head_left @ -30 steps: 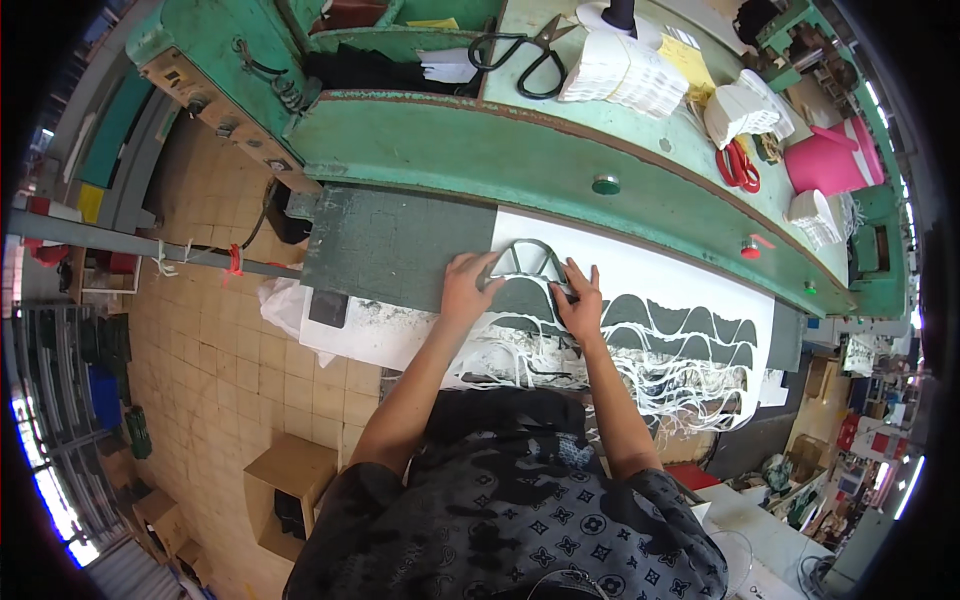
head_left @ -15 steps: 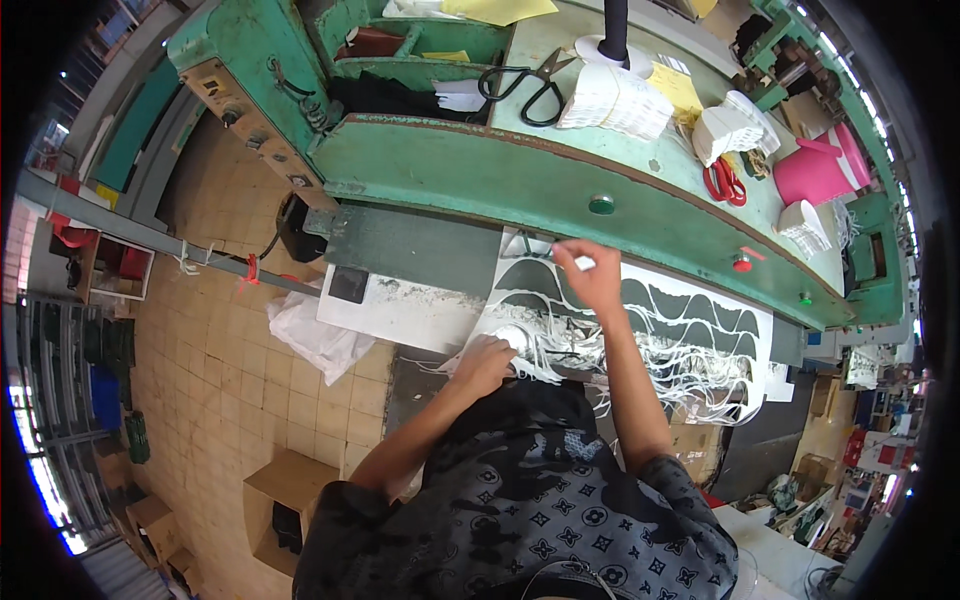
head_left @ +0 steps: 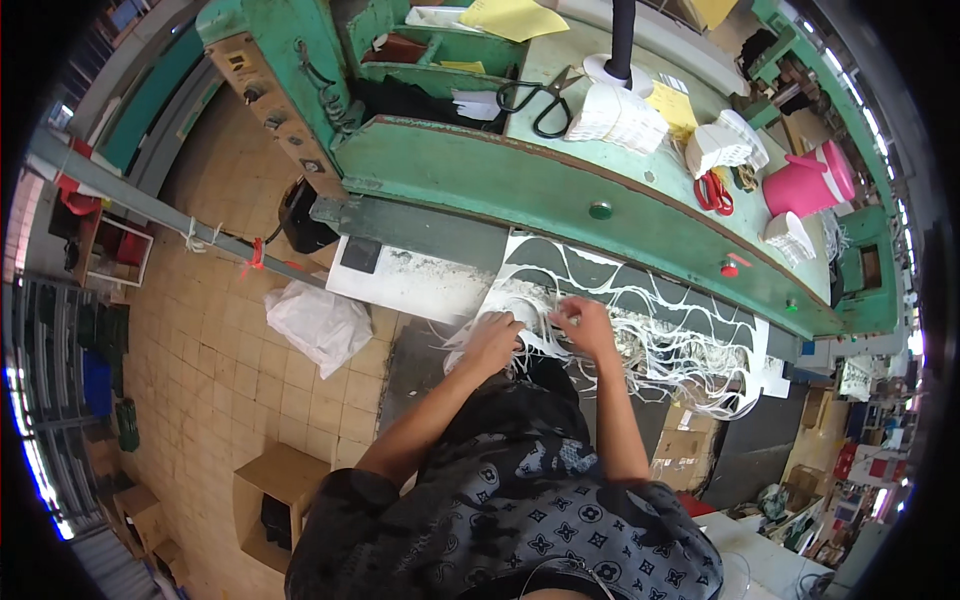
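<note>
Curling over white strips [head_left: 545, 350], left hand [head_left: 493, 342] and right hand [head_left: 588, 326] point inward — whether pinching, I cannot tell.

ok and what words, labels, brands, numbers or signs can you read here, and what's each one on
None can be read.
Yellow slip by the spool: any print is too small.
Machine's control panel: any markings are too small.
Dark shirt: flower-like motifs; any lettering is too blurred.
White cut sheet: no print visible.
</note>
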### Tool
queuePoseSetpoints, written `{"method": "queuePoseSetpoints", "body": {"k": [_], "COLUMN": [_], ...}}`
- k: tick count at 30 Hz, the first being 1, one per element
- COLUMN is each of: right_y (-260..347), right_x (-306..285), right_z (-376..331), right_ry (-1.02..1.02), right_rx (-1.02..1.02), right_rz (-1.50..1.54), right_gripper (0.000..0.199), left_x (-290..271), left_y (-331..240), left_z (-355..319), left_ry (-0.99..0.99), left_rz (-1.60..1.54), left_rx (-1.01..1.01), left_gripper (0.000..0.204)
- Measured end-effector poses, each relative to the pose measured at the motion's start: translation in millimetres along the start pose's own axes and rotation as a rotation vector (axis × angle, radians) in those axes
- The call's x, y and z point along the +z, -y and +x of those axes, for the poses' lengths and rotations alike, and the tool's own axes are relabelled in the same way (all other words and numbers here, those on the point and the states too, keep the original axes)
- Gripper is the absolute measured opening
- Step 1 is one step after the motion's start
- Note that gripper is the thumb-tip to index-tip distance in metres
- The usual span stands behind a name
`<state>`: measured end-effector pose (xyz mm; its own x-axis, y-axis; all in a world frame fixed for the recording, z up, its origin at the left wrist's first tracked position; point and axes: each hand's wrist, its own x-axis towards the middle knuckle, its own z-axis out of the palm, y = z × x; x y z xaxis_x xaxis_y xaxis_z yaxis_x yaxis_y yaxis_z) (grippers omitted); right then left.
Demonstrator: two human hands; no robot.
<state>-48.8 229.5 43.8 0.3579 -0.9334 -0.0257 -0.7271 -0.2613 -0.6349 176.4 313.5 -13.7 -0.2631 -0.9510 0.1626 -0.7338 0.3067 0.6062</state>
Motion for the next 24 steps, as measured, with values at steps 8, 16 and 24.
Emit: {"method": "queuePoseSetpoints", "body": {"k": [8, 16, 24], "right_y": [-27.8, -36.7, -46.0], "right_x": [23.7, 47.3, 47.2], "right_z": [-69.7, -69.6, -60.5], "right_ry": [-0.025, -0.158, -0.159], "right_rx": [0.022, 0.062, -0.020], "right_rz": [-0.146, -0.157, -0.204], "right_gripper": [0.049, 0.044, 0.039], "left_x": [-1.4, 17.8, 23.1], "left_y": [7.6, 20.8, 25.1], "left_z": [4.3, 9.5, 10.2], "left_ry": [0.008, -0.029, -0.044], "left_rz": [-0.045, -0.080, -0.059], "left_rx": [0.014, -0.027, -0.002], "left_gripper": [0.036, 0.036, 0.031]}}
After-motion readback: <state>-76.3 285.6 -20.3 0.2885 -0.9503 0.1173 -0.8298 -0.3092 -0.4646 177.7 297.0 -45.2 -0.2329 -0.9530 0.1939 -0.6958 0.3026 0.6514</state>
